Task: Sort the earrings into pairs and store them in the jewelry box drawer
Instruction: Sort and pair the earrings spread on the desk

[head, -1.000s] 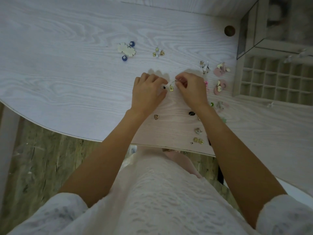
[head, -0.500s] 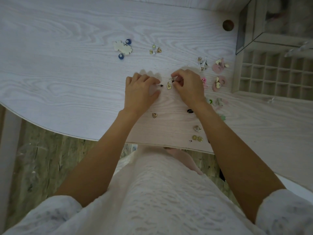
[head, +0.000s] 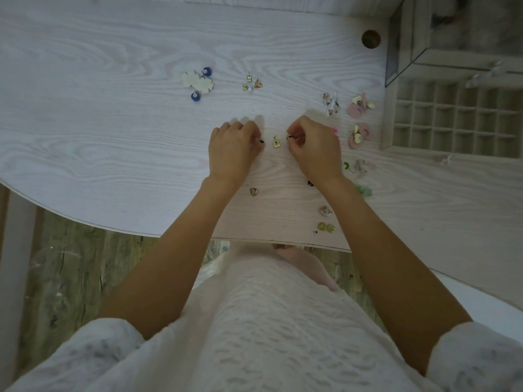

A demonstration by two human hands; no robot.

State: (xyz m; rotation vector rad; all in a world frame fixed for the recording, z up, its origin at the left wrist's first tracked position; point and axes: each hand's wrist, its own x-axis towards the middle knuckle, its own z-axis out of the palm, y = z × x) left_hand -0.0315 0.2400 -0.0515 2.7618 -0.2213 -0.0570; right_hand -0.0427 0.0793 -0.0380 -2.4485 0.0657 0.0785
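The 2 hands are now a little apart, where a moment ago they were almost touching over the small gold earring (head: 276, 142). That gold earring now lies alone on the counter (head: 113, 123) between them, and nobody holds it. The left hand (head: 233, 149) has its fingers curled down, and a tiny black bit (head: 261, 141) pokes out at its fingertips, so it looks like it pinches a very small dark piece, though that piece is too small to name. The right hand (head: 314, 148) is curled too, and its grip is closed on a tiny thing with a dark tip (head: 289, 136) right at its thumb and first finger. I think the hands have pulled 2 little pieces apart, or are getting ready to match them. The other earrings lie spread over the counter: the white flower ones with blue beads (head: 198, 84) far up on the left, a small gold bunch (head: 252, 82) next to them, pink round ones (head: 358, 110) near the box, and 2 yellow round ones (head: 326, 227) close to the counter's near edge. The jewelry box drawer (head: 396, 120) is pulled out on the right, and its little square spaces look empty from here. So the sorting is partly done, but I think no pair is put away yet.
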